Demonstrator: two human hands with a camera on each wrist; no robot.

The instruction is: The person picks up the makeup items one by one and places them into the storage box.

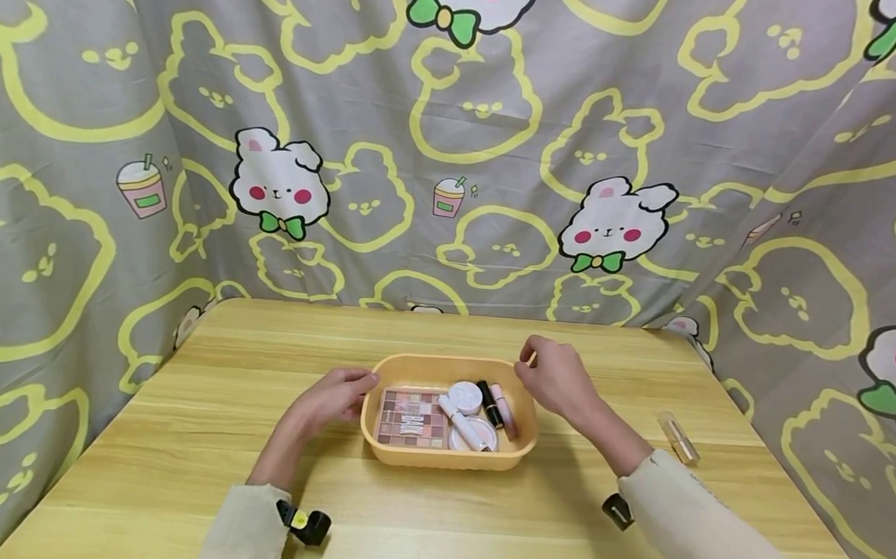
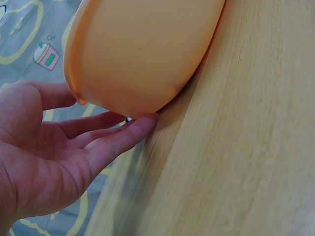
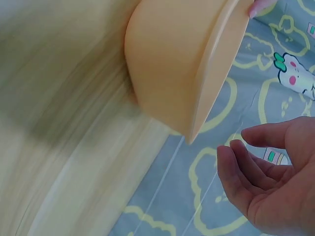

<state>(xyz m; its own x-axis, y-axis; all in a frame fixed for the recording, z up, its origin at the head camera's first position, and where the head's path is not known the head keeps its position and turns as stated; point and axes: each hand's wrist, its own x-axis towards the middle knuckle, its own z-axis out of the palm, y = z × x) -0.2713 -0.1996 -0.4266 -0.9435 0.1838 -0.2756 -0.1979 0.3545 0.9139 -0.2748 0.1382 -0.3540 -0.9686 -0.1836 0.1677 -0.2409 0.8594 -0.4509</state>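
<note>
A yellow-orange plastic basket [image 1: 451, 459] stands on the wooden table. Its left end is held by my left hand [image 1: 335, 395], the thumb at the rim and the fingers against the lower outer wall in the left wrist view. Off the basket's far right corner, my right hand [image 1: 556, 376] has loosely bent fingers with nothing between them; the right wrist view shows a gap to the rim. Inside lie an eyeshadow palette [image 1: 411, 428], a white tube [image 1: 460, 420], a round white case [image 1: 465, 395], a round compact [image 1: 484, 434], a black tube [image 1: 490, 404] and a pink tube [image 1: 504, 411].
A clear and gold lipstick-like tube [image 1: 679, 440] lies on the table [image 1: 265, 346] to the right, beyond my right forearm. A grey curtain [image 1: 358, 267] with cartoon rabbits hangs behind the table and along both sides.
</note>
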